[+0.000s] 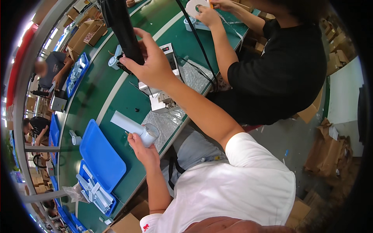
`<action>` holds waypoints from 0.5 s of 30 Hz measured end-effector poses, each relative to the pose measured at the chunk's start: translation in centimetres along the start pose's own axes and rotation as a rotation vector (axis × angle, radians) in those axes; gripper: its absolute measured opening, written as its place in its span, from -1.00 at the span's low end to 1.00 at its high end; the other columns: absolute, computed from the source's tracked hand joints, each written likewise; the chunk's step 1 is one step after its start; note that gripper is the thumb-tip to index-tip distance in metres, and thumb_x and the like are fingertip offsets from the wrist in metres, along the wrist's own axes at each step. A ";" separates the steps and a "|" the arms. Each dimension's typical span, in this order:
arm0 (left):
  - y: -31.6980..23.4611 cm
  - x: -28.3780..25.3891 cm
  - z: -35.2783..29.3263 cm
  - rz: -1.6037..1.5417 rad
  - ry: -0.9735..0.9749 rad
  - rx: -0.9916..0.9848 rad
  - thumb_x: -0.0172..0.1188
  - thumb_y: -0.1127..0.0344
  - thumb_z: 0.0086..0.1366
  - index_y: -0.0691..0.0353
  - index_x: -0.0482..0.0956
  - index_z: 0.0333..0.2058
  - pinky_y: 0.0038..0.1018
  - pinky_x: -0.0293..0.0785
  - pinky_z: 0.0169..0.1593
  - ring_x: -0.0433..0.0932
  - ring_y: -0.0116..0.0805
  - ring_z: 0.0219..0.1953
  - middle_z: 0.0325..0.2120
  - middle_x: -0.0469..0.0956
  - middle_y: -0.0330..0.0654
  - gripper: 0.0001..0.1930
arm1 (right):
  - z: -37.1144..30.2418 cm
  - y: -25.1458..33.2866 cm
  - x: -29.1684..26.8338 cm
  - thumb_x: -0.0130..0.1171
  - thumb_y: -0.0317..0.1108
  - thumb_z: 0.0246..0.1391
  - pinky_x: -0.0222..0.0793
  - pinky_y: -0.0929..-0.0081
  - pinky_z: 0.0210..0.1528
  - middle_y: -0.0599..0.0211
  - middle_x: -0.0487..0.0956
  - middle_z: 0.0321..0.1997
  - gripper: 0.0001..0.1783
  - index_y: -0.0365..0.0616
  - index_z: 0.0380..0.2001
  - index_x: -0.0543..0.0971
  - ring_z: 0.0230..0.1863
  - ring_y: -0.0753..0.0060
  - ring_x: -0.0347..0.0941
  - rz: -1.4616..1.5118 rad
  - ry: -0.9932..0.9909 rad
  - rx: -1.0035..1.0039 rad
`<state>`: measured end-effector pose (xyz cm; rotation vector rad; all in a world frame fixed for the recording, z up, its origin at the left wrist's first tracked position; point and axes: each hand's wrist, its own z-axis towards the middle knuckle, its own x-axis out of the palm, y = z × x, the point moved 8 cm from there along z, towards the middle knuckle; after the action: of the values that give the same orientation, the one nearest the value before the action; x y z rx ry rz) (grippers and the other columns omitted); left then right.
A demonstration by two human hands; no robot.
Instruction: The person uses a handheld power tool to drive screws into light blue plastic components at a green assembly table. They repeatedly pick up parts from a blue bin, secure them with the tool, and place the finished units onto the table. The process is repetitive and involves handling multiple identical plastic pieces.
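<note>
My left hand (145, 150) grips a pale blue plastic housing (144, 133) with a round, cup-like end and a long flat handle. The handle points to the upper left, above the green work surface. Higher up, my right hand (153, 64) is closed around a black cylindrical electric screwdriver (122, 33), whose lower end is partly hidden by my fingers. Beneath my right forearm stands a metal box-shaped machine (163, 101) with a switch on top. Another pale blue housing (113, 62) lies beyond the screwdriver's lower end.
A blue tray (101, 153) overlaps another blue tray (113, 211) filled with pale blue parts. One more housing (75, 138) lies on the green conveyor (87, 110). A person in black (276, 73) works at my right, holding a white roll (193, 7). Bubble wrap (194, 77) lies under the machine.
</note>
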<state>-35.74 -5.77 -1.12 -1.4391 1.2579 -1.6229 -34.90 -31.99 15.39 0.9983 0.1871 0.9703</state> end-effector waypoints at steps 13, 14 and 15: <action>-1.5 2.6 0.2 -0.094 0.061 0.102 -0.12 0.19 0.58 0.15 0.35 0.02 -0.31 0.39 0.19 0.46 -0.35 0.08 0.00 0.47 -0.15 -0.79 | -17.7 -2.2 0.8 0.55 -0.09 -0.12 0.33 0.20 0.24 -0.04 0.37 0.24 -0.03 -0.27 0.29 0.32 0.23 -0.04 0.37 -0.284 0.454 0.118; -1.2 3.5 0.1 -0.117 0.104 0.070 -0.11 0.22 0.57 0.14 0.35 0.03 -0.33 0.39 0.18 0.45 -0.38 0.07 -0.01 0.47 -0.18 -0.80 | -17.3 -2.7 0.5 0.56 -0.05 -0.16 0.31 0.19 0.26 -0.04 0.37 0.25 0.02 -0.26 0.31 0.31 0.25 -0.04 0.35 -0.277 0.422 0.088; -1.1 4.1 0.0 -0.141 0.146 0.039 -0.10 0.24 0.57 0.14 0.35 0.03 -0.36 0.38 0.17 0.45 -0.42 0.06 -0.02 0.47 -0.21 -0.81 | -17.4 -3.7 0.5 0.57 -0.06 -0.18 0.30 0.19 0.26 -0.03 0.38 0.24 0.03 -0.27 0.30 0.31 0.23 -0.05 0.37 -0.228 0.420 0.150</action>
<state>-36.40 -9.07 1.45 -1.4350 1.2207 -1.8653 -41.75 -21.42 2.87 0.8759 0.7176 0.9555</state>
